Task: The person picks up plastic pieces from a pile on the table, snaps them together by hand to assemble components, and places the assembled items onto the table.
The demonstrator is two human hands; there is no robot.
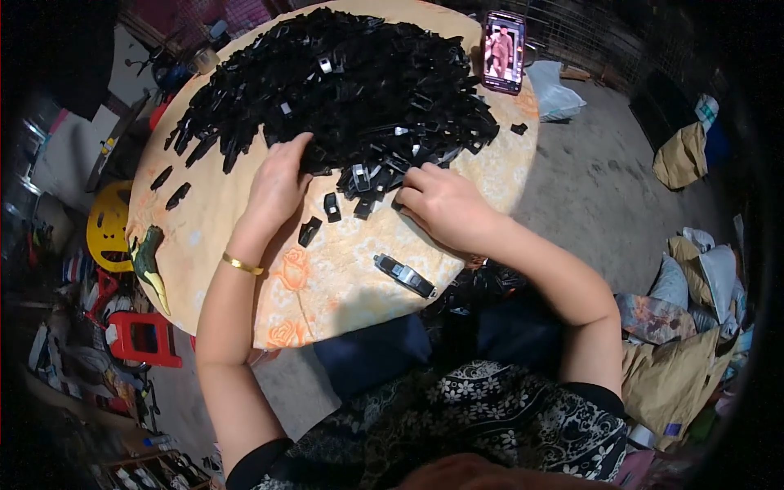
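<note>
A large heap of small black plastic parts [359,90], some with silvery metal pieces, covers the far half of the round table. My left hand [278,181] rests at the heap's near left edge, its thumb and index finger apart, with nothing visible between them. At the near right edge, my right hand [445,206] has its fingers bent down by the metal-bearing parts; the fingertips are hidden. Between my hands lie a few loose black pieces [331,207]. A longer black-and-silver piece [404,275] lies near the front edge.
The table has a peach flowered cloth [220,237]. A lit phone [503,52] stands at the far right edge. A dark green and yellow curved tool [148,263] lies at the left. Red [143,339] and yellow stools [111,224] stand left; sacks [682,376] pile up right.
</note>
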